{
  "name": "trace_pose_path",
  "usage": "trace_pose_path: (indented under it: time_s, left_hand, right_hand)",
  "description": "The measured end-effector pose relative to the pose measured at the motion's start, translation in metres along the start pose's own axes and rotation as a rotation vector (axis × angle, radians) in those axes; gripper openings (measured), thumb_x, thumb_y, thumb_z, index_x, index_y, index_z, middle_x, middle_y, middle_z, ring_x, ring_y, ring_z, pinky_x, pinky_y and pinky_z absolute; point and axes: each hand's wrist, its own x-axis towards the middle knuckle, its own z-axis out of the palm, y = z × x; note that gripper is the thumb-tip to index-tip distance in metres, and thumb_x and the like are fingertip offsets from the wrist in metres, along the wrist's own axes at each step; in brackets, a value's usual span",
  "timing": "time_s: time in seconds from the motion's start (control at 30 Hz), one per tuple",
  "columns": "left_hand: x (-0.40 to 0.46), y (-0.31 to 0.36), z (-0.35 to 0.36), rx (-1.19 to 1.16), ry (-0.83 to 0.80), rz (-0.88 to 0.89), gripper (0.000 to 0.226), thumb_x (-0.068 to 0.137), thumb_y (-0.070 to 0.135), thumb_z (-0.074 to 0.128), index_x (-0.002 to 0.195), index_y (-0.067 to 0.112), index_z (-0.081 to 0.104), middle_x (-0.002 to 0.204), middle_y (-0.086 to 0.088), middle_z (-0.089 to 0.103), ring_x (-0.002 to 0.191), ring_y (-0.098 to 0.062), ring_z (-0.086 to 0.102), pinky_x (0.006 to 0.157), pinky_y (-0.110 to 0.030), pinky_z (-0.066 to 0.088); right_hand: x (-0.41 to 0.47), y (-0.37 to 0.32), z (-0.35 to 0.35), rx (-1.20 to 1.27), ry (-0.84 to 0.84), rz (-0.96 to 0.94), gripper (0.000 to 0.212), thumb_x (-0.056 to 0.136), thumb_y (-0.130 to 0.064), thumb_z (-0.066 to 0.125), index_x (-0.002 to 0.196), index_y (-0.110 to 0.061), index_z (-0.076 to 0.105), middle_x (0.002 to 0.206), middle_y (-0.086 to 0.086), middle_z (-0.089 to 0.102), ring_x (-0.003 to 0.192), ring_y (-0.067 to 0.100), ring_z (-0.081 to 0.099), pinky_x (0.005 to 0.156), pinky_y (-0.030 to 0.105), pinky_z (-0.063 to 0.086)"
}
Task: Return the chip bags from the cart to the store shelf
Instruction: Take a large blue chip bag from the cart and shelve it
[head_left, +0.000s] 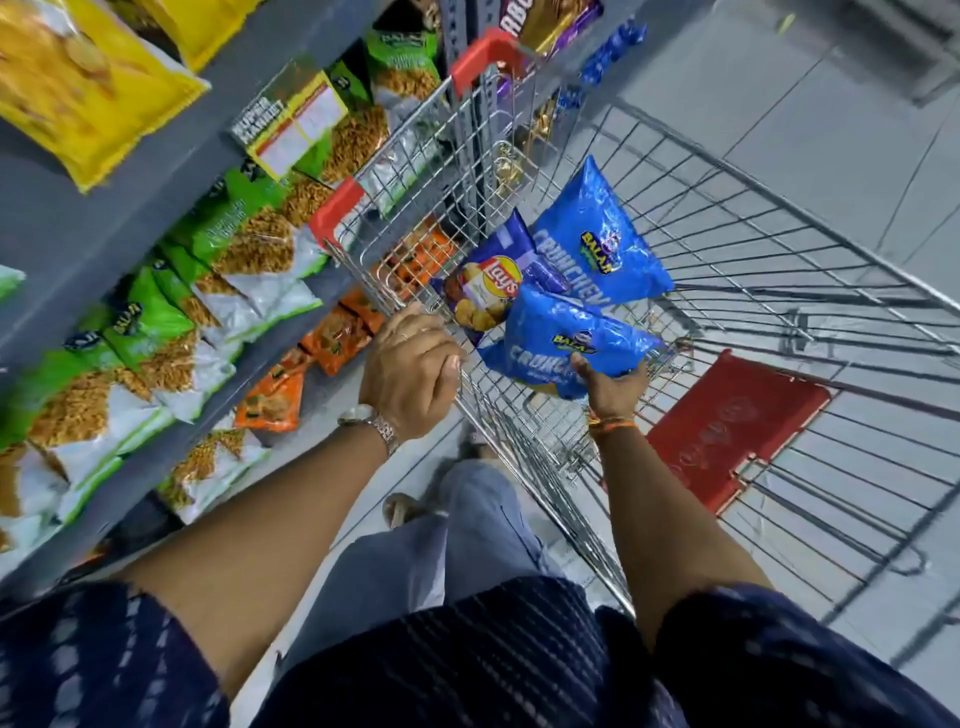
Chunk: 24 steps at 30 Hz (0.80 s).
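I stood beside the cart (769, 322) with the shelf (130, 208) on my left, close enough that a bag would only need a short swing across. My left hand (410, 371) was curled shut over the cart's near rim, I think to keep it from rolling away while I leaned in. My right hand (613, 382) reached down inside the basket, its fingers (636, 375) spread half open and cupped under the lower edge of the near blue bag (566, 338); the thumb lay against its front, so I judged it a loose hold not yet closed into a firm pinch. That bag leaned on a Lay's bag (488, 291), and a second blue bag (597, 239) lay further in, touching both. All three were piled at the shelf-side end of the basket, within reach. The shelf held rows of green packs (156, 322) and orange packs (332, 338), with yellow bags (78, 88) above; I could see no blue ones there, so where these belonged I could not tell.
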Motion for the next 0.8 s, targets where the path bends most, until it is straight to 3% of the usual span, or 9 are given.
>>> trace_pose_path:
  time_s: [0.1,0.2,0.3,0.43,0.53,0.6,0.7,0.8]
  left_hand:
    - [-0.001,0.004,-0.005,0.021,-0.045,0.003,0.043,0.094,0.024,0.037,0.087,0.012,0.079,0.094,-0.006,0.077,0.104,-0.031,0.066,0.115,-0.043,0.035]
    - [-0.002,0.005,-0.012,0.053,-0.193,-0.019,0.048,0.099,0.031,0.034,0.091,0.013,0.078,0.099,-0.005,0.077,0.111,-0.030,0.065,0.117,-0.043,0.033]
    - [0.000,0.006,-0.035,0.019,-0.233,-0.030,0.045,0.102,0.034,0.036,0.098,0.015,0.076,0.105,-0.004,0.076,0.115,-0.029,0.063,0.118,-0.045,0.034]
    - [-0.002,0.006,-0.085,-0.046,-0.071,-0.057,0.039,0.102,0.030,0.041,0.101,0.013,0.076,0.107,-0.005,0.075,0.114,-0.031,0.063,0.111,-0.038,0.038]
    - [-0.002,0.004,-0.133,-0.037,0.047,-0.120,0.036,0.102,0.027,0.044,0.104,0.012,0.077,0.110,-0.005,0.075,0.117,-0.032,0.062,0.114,-0.042,0.037]
    - [-0.002,0.002,-0.170,0.004,0.168,-0.136,0.034,0.101,0.024,0.046,0.105,0.012,0.077,0.111,-0.006,0.075,0.117,-0.034,0.062,0.115,-0.044,0.037]
    - [-0.004,-0.002,-0.228,0.086,0.348,-0.152,0.038,0.100,0.028,0.044,0.108,0.010,0.077,0.117,-0.008,0.074,0.124,-0.035,0.060,0.118,-0.049,0.035]
    - [-0.002,-0.006,-0.285,0.168,0.512,-0.149,0.039,0.100,0.030,0.045,0.114,0.010,0.076,0.127,-0.009,0.070,0.132,-0.035,0.056,0.120,-0.049,0.032]
  right_hand:
    - [-0.008,-0.008,0.001,-0.111,-0.026,-0.004,0.047,0.076,0.010,0.081,0.119,0.016,0.063,0.125,0.032,0.068,0.103,0.031,0.069,0.092,0.048,0.059]
    - [-0.021,-0.016,0.008,-0.159,-0.102,-0.065,0.045,0.077,0.005,0.083,0.118,0.010,0.064,0.123,0.025,0.071,0.109,0.038,0.072,0.092,0.050,0.061]
    - [-0.041,-0.045,0.017,-0.227,-0.133,-0.162,0.051,0.074,-0.004,0.088,0.119,0.003,0.066,0.119,0.017,0.075,0.106,0.032,0.075,0.089,0.052,0.063]
    - [-0.077,-0.103,0.033,-0.287,-0.198,-0.356,0.051,0.070,-0.014,0.092,0.114,-0.003,0.068,0.114,0.010,0.077,0.102,0.027,0.076,0.086,0.053,0.063]
    - [-0.113,-0.155,0.052,-0.232,-0.279,-0.538,0.045,0.068,-0.013,0.093,0.106,-0.004,0.071,0.107,0.011,0.078,0.100,0.028,0.077,0.086,0.053,0.062]
    - [-0.143,-0.191,0.068,-0.159,-0.333,-0.631,0.040,0.068,-0.007,0.093,0.103,-0.007,0.074,0.100,0.008,0.079,0.091,0.019,0.077,0.082,0.044,0.065]
    - [-0.193,-0.244,0.092,-0.017,-0.425,-0.737,0.037,0.067,0.001,0.091,0.100,0.003,0.076,0.092,0.004,0.080,0.078,0.003,0.074,0.071,0.025,0.061]
    - [-0.247,-0.301,0.115,0.107,-0.500,-0.820,0.032,0.067,0.003,0.090,0.095,-0.005,0.076,0.079,-0.016,0.079,0.073,-0.003,0.073,0.069,0.018,0.059]
